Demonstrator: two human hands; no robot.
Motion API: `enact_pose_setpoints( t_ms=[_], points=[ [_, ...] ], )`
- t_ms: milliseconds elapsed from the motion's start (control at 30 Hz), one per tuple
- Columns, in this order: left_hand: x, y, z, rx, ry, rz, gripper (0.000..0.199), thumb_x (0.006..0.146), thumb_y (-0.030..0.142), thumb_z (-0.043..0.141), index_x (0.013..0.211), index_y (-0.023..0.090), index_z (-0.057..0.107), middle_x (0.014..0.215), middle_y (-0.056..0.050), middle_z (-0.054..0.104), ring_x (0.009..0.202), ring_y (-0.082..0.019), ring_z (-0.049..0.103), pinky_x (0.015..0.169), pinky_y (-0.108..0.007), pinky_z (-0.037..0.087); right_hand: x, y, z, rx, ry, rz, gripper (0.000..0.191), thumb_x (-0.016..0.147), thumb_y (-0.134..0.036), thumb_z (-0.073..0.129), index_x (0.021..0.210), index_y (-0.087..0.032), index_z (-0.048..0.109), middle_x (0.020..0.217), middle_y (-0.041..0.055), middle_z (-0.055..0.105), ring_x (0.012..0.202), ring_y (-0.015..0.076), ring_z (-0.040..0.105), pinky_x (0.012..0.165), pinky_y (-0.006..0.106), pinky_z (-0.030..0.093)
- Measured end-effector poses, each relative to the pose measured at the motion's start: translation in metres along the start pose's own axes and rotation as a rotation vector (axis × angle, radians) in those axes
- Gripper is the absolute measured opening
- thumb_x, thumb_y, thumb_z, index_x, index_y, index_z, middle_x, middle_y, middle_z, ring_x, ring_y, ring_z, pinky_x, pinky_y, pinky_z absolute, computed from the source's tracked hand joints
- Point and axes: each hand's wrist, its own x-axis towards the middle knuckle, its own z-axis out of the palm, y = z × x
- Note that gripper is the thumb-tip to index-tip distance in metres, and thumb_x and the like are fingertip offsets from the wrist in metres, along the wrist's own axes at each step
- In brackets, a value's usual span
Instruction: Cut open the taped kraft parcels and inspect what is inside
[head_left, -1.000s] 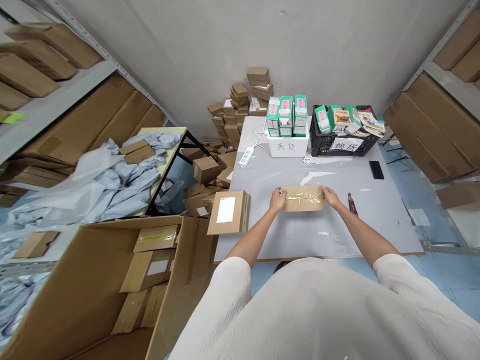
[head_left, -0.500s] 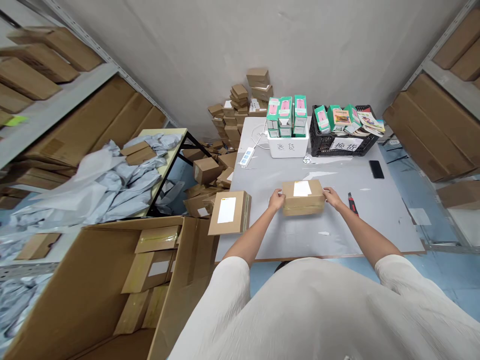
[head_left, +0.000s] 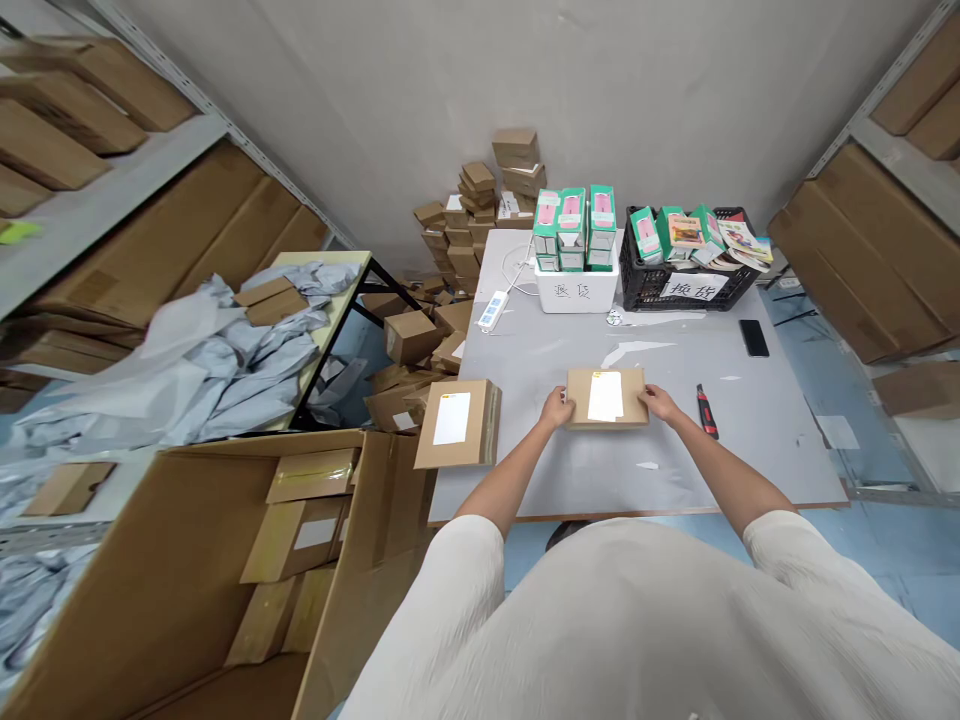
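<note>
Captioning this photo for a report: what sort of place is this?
Probably a small warehouse packing room: metal shelving loaded with flat cartons, a heap of small kraft boxes, grey mailer bags, and a grey work table where a labelled box sits between the left hand and right hand.

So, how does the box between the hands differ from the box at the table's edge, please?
The box between the hands is touched by the left hand and right hand, the box at the edge by neither. The first sits mid-table, the second at the left edge. Both are brown cardboard with white labels.
</note>
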Motion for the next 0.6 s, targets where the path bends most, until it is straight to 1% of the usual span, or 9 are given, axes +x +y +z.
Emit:
enact_pose_setpoints(
  t_ms=[67,100,200,300,367,467,600],
  points=[
    [0.005,0.007,0.002,-0.071,0.008,0.017,0.075,0.085,0.021,0.072,0.158,0.019,0.054,0.158,-0.020,0.063,0.140,-0.029,0.066,0.115,-0.039,0.052,0.002,-0.007,0.003,0.075,0.042,-0.014,0.059,0.086,-0.042,0.068,0.142,-0.022,0.071,0.142,0.0122,0.075,0.132,0.0320,0.069,0.118,0.049,0.052],
    [0.007,0.011,0.002,-0.113,-0.002,0.023,0.080,0.085,0.020,0.071,0.162,0.020,0.049,0.162,-0.019,0.061,0.143,-0.028,0.065,0.116,-0.038,0.052,0.003,-0.010,0.004,0.119,0.042,-0.014,0.065,0.086,-0.043,0.068,0.149,-0.023,0.068,0.148,0.0122,0.073,0.134,0.0319,0.068,0.118,0.049,0.052],
    [0.011,0.020,0.004,-0.209,-0.052,0.020,0.090,0.087,0.021,0.067,0.171,0.023,0.036,0.162,-0.016,0.061,0.141,-0.026,0.066,0.113,-0.036,0.054,0.004,-0.018,0.006,0.215,-0.009,0.000,0.081,0.088,-0.050,0.069,0.164,-0.028,0.053,0.160,0.0114,0.064,0.138,0.0308,0.067,0.118,0.049,0.054],
    [0.012,0.027,0.002,-0.256,-0.042,0.016,0.089,0.091,0.025,0.064,0.174,0.026,0.031,0.161,-0.014,0.061,0.138,-0.025,0.068,0.111,-0.035,0.055,0.003,-0.022,0.002,0.229,-0.010,0.017,0.087,0.091,-0.059,0.067,0.170,-0.031,0.045,0.164,0.0108,0.060,0.141,0.0306,0.065,0.117,0.050,0.055],
    [0.012,0.032,-0.002,-0.273,-0.008,0.030,0.085,0.095,0.029,0.063,0.174,0.026,0.032,0.162,-0.014,0.060,0.138,-0.025,0.067,0.110,-0.033,0.055,0.004,-0.024,-0.004,0.244,0.016,0.001,0.084,0.093,-0.063,0.064,0.168,-0.030,0.047,0.162,0.0116,0.061,0.141,0.0303,0.064,0.115,0.047,0.057],
    [0.012,0.040,-0.008,-0.248,0.045,0.057,0.076,0.099,0.038,0.063,0.171,0.026,0.038,0.157,-0.014,0.061,0.136,-0.024,0.067,0.109,-0.032,0.054,0.009,-0.030,-0.011,0.267,0.076,-0.046,0.075,0.095,-0.067,0.060,0.161,-0.030,0.056,0.155,0.0127,0.066,0.136,0.0298,0.066,0.108,0.042,0.061],
    [0.012,0.048,-0.011,-0.173,0.088,0.088,0.065,0.103,0.046,0.062,0.162,0.024,0.049,0.142,-0.013,0.067,0.133,-0.024,0.066,0.111,-0.031,0.051,0.017,-0.032,-0.015,0.199,0.134,-0.127,0.063,0.096,-0.069,0.054,0.140,-0.028,0.071,0.130,0.0092,0.077,0.116,0.0267,0.072,0.099,0.039,0.063]
  ],
)
